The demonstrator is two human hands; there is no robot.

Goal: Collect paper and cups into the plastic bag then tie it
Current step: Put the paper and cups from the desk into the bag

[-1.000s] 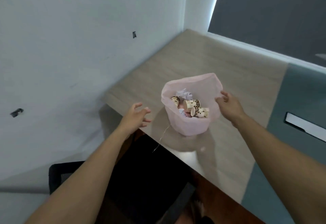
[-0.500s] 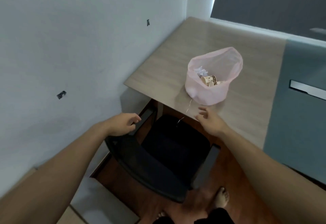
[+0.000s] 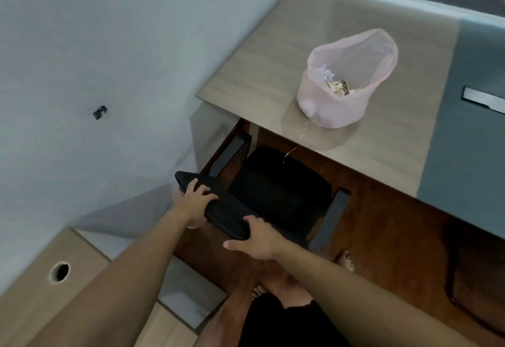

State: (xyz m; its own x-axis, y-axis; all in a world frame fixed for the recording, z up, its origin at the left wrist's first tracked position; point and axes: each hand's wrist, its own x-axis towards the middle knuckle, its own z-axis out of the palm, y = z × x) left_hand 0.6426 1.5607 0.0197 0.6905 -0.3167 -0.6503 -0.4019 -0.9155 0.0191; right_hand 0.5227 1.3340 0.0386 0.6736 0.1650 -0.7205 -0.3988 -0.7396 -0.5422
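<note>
A pink plastic bag (image 3: 336, 106) stands open on the wooden desk (image 3: 262, 54), far from both hands. Inside it lie patterned paper cups (image 3: 340, 87) and crumpled white paper (image 3: 325, 72). A thin string (image 3: 302, 134) trails from the bag over the desk's front edge. Below the desk stands a black chair (image 3: 278, 196). My left hand (image 3: 195, 201) grips the top of the chair's backrest on the left. My right hand (image 3: 255, 238) holds the same backrest edge further right, fingers wrapped over it.
A white wall (image 3: 109, 59) runs along the left. A grey desk section (image 3: 470, 128) with a metal handle (image 3: 483, 100) lies to the right. A lighter desk with a round cable hole (image 3: 59, 272) sits at lower left. My bare feet stand on the brown floor.
Both hands left the bag and dropped to the chair; they now grip its backrest. The view pulled back and down, so the bag sits farther away.
</note>
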